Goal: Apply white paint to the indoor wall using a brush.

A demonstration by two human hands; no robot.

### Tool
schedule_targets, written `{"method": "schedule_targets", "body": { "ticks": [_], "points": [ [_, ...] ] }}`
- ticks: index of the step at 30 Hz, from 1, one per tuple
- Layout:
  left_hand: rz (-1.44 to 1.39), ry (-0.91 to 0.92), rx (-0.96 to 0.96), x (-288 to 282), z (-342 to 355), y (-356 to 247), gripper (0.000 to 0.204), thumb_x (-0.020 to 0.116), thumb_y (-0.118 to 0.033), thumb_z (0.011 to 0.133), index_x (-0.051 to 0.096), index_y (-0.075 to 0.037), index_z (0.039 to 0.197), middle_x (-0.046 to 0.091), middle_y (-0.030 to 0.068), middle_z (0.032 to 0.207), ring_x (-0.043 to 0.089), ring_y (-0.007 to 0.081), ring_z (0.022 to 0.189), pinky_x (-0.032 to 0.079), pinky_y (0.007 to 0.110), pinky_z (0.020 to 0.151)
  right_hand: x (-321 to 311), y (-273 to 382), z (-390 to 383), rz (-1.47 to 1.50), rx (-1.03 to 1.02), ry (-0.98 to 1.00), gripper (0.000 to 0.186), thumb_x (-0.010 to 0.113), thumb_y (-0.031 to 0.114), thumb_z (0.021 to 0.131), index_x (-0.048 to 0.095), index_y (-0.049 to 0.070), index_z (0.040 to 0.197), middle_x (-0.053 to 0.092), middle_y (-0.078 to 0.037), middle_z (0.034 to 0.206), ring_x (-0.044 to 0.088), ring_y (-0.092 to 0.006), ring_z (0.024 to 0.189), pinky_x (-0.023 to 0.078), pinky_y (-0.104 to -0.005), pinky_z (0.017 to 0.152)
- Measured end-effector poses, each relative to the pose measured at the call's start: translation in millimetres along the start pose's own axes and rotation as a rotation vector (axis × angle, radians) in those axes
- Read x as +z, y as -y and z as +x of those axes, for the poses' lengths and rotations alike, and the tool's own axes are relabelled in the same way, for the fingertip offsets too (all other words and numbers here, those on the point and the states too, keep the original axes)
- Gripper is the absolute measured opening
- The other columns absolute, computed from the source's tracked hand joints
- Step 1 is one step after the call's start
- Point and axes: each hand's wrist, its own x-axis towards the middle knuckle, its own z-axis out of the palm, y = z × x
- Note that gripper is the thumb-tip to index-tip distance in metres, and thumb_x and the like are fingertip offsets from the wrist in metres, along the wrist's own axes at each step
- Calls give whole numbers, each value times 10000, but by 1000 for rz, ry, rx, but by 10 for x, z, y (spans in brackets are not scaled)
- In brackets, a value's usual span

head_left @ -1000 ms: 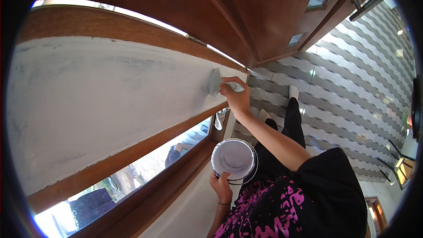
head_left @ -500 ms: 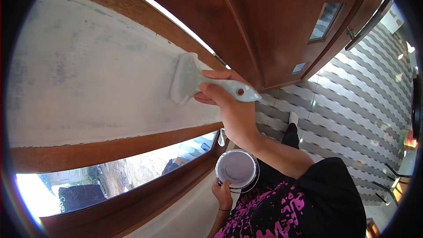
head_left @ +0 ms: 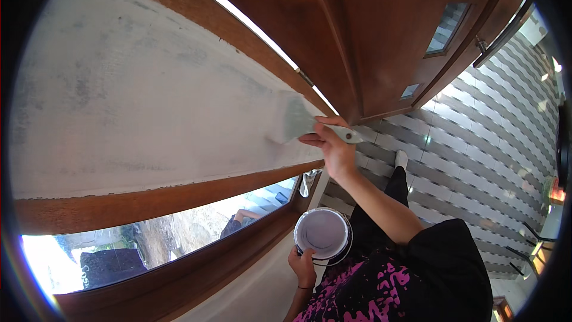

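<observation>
My right hand (head_left: 332,146) grips a wide, pale green paintbrush (head_left: 297,117) by its handle, which has a hole near the end. Its bristle head is against the white, streaky board (head_left: 143,101) framed in brown wood (head_left: 179,182), near the board's narrower right end. My left hand (head_left: 302,262), lower down, grips a small paint bucket (head_left: 322,229) by its rim, thumb over the near edge. The bucket has a wire handle and pale grey-white paint inside.
A brown wooden door (head_left: 387,30) with small glass panes runs above the board. A glass window strip (head_left: 190,235) and a hanging white object (head_left: 307,183) are below it. Grey-and-white floor tiles (head_left: 471,143), my foot (head_left: 401,159) and black fixtures (head_left: 530,235) are at right.
The brush swept left along the board half a second ago and is now back toward its right end. The bucket has shifted slightly right and down in view as the viewpoint moved.
</observation>
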Motion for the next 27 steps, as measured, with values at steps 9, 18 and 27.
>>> {"method": "schedule_targets", "body": {
  "ticks": [9,18,27],
  "points": [
    [14,-24,-42,-22,7,-128,221,583,35,703,668,22,907,660,11,839,574,103,739,423,240,672,-1592,-506,6,-466,261,-338,126,634,43,909,635,15,1033,661,-117,948,715,-244,783,607,-348,769],
    [-37,-49,-39,-34,11,-93,124,612,13,725,645,4,844,616,-18,758,503,67,650,381,241,587,-1243,-889,-1,-523,99,-330,170,627,23,901,653,21,1070,657,-93,913,693,-198,776,577,-312,752],
    [12,-7,-15,-25,118,-1,109,607,20,735,645,24,837,624,-2,756,540,84,669,420,248,607,112,116,-313,-209,92,-121,191,593,4,910,602,-30,1097,662,-133,987,716,-308,888,583,-391,843]
  ]
}}
